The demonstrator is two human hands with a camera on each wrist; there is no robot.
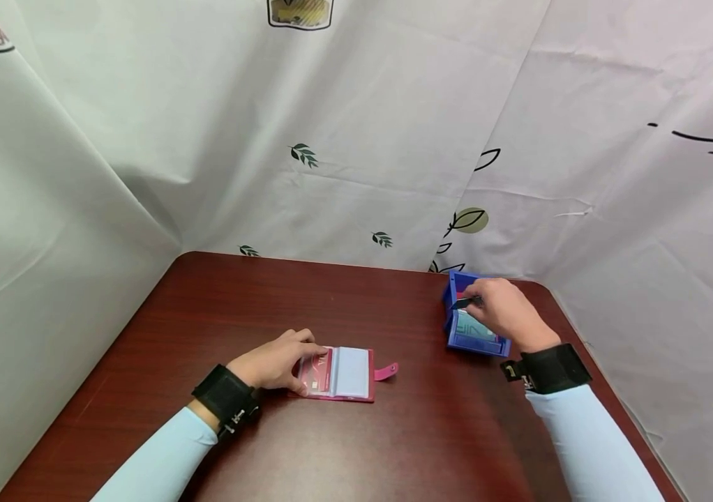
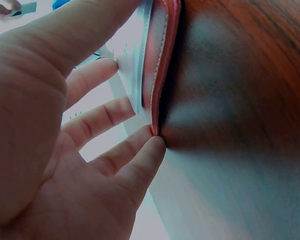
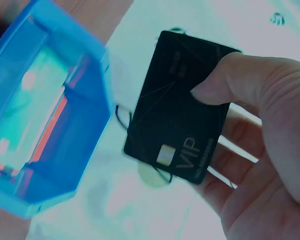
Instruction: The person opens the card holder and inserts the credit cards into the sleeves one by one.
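Observation:
On the table lies an open pink card holder (image 1: 352, 373) with clear sleeves, a red card (image 1: 315, 374) in its left one. My left hand (image 1: 275, 359) holds the holder's left side, thumb at the near edge and fingers toward the far edge; the left wrist view shows fingertips against its stitched pink edge (image 2: 162, 70). Between thumb and fingers, my right hand (image 1: 507, 310) pinches a black VIP card (image 3: 175, 115) with a gold chip. That hand is above a blue box (image 1: 478, 343), where a teal-green card (image 3: 32, 95) and a red-edged one lie.
The holder's pink snap strap (image 1: 386, 372) sticks out to the right. A dark red-brown wooden table (image 1: 344, 453) carries everything. White cloth (image 1: 344, 195) with leaf prints hangs behind the table and along its sides. The box stands near the far right corner.

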